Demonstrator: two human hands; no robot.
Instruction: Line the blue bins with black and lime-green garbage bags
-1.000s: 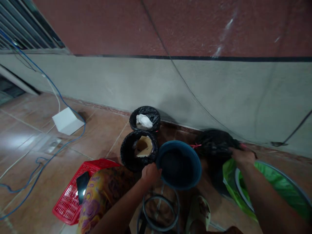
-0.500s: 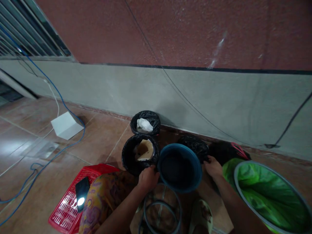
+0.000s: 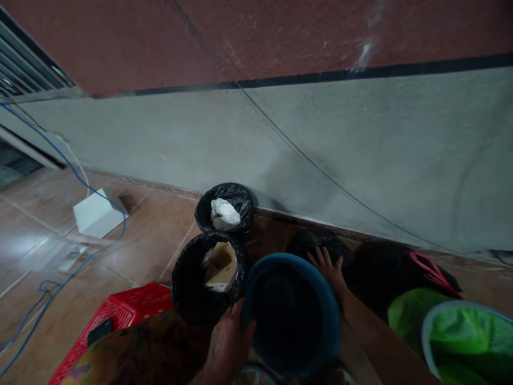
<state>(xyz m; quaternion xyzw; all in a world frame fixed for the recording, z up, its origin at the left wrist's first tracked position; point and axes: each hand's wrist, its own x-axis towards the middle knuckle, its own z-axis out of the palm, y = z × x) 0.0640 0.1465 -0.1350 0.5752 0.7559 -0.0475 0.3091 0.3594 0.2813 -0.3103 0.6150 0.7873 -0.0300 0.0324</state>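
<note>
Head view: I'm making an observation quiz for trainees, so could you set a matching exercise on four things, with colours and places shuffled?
Things:
1. Tub
2. Basket
3. Cardboard
4. Hooped bag

Colours and places:
A. red
B. in a black-lined bin
C. green
D. between the left hand and the right hand

Right pairs: 1-D, 2-A, 3-B, 4-C.

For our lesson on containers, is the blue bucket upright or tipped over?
Upright. The blue bucket shows its round mouth facing up, between the left hand and the right hand.
</note>
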